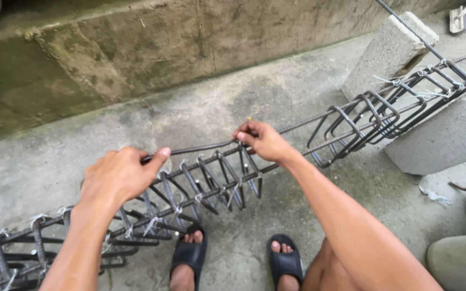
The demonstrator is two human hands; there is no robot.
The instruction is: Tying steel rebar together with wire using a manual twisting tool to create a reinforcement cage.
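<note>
A long cage of dark steel rebar runs from lower left to upper right, with square stirrups tied to the bars by thin wire. My left hand grips the top bar near the leaning stirrups, thumb stretched along the bar. Further right on the same bar, my right hand pinches at a small yellow-tipped piece, too small to identify. More stirrups bunch together past my right hand.
Two grey concrete blocks hold up the cage's far end. A mossy concrete wall runs along the back. My feet in black sandals stand on the concrete floor beneath the cage.
</note>
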